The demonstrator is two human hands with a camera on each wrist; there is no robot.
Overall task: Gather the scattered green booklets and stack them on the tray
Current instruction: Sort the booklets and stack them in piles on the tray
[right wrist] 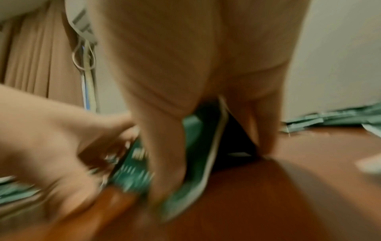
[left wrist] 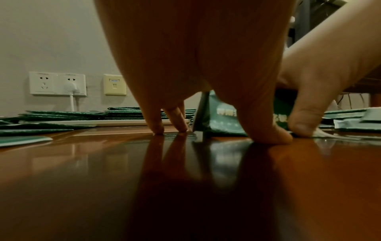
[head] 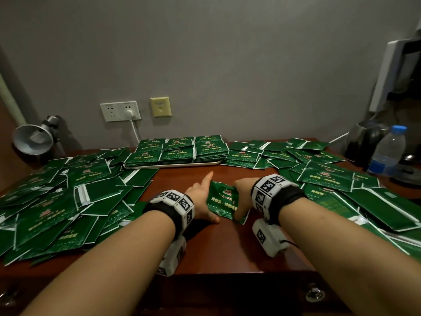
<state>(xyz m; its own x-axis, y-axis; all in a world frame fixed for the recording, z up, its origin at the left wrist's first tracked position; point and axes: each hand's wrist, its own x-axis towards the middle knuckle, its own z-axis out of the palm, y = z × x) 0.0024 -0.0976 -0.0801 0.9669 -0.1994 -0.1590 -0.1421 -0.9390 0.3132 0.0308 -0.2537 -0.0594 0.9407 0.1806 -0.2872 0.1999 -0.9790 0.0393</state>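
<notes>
The glossy reddish-brown wooden desk (head: 218,242) fills the lower half of the head view, and loose glossy green paper booklets with gold print and white edges (head: 52,201) lie heaped across it from 7 to 10 o'clock, with a second spread (head: 328,176) from 1 to 4 o'clock. At 12 o'clock, against the grey wall, the flat cream rectangular tray (head: 200,164) carries neat green stacks (head: 180,149) in rows, touching one another. On the bare strip at the centre a small bundle of the green booklets (head: 224,201) stands on edge, tilted, its lower edge on the wood. The left hand (head: 201,200) is at 9 o'clock of the bundle, its forefinger straight and pointing toward the tray, the other fingertips (left wrist: 158,128) and the thumb propped on the wood against the bundle's side. The right hand (head: 242,199) is at 3 o'clock of it, the thumb (left wrist: 303,120) on the printed face and the fingers curled round the back, pinching the bundle. The right wrist view is blurred. A clear plastic water bottle with a blue cap (head: 389,151) stands at 2 o'clock and a silver desk lamp (head: 34,139) at 10 o'clock.
</notes>
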